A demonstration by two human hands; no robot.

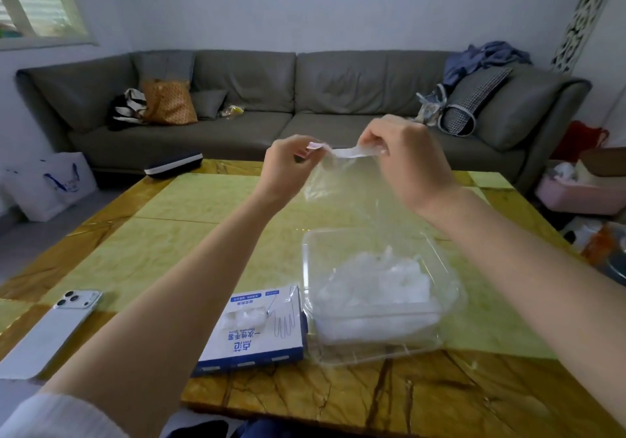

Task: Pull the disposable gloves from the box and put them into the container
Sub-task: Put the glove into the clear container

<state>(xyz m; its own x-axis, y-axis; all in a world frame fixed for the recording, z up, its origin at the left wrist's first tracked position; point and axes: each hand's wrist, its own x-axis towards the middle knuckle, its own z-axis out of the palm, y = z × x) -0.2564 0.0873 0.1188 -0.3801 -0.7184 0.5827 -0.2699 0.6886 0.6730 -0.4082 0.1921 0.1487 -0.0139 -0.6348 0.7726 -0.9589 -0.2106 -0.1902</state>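
A thin clear disposable glove (333,170) hangs stretched in the air above the table. My left hand (288,163) pinches its left top corner and my right hand (403,159) pinches the right one. Below them a clear plastic container (311,268) sits on the table with several crumpled gloves (376,285) inside. The white and blue glove box (257,332) lies flat just left of the container, with gloves showing in its opening.
A white phone (50,332) lies at the table's near left edge. A dark case (172,164) rests on the far left corner. A grey sofa (305,98) with bags and clothes stands behind the yellow-green marble table (189,200).
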